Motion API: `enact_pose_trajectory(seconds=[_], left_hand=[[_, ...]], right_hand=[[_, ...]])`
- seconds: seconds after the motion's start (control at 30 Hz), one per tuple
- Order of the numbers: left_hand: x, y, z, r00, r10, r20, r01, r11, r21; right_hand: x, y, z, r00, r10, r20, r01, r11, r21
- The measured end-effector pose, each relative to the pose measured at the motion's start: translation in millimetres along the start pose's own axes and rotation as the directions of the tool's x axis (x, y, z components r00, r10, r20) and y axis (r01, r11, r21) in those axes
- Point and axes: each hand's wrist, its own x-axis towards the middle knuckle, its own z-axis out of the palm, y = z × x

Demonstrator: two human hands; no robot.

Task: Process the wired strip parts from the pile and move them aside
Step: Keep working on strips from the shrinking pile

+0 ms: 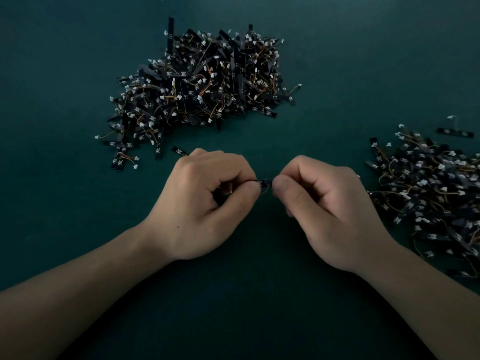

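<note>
Pinching one wired strip (pixel 266 181) by its ends, I had left hand (pixel 205 203) and right hand (pixel 330 211) curled tight over the counter (pixel 65 74) near the pile (pixel 202 81), probably to steady it; finished heap (pixel 436 193) sat right.

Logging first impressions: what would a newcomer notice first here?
The left hand and right hand meet at centre, each pinching an end of one small black wired strip. Behind them sprawls a large pile of black strips with white connectors on the dark green table; a second pile lies at the right edge.
</note>
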Motion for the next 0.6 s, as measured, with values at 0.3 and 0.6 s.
enact_pose_trajectory(seconds=[0.3,0.6], left_hand=[[1.2,-0.5,-0.3,1.0,0.03,-0.008,-0.03,0.999,-0.013],[2.4,-2.5,-0.8,0.997,0.054,0.054,-0.049,0.995,-0.089]], right_hand=[[-2.5,-1.0,-1.7,0.997,-0.064,0.033,0.063,0.997,0.039],[-1.5,-1.0,-2.8,0.998,-0.048,0.046,0.046,0.998,0.047]])
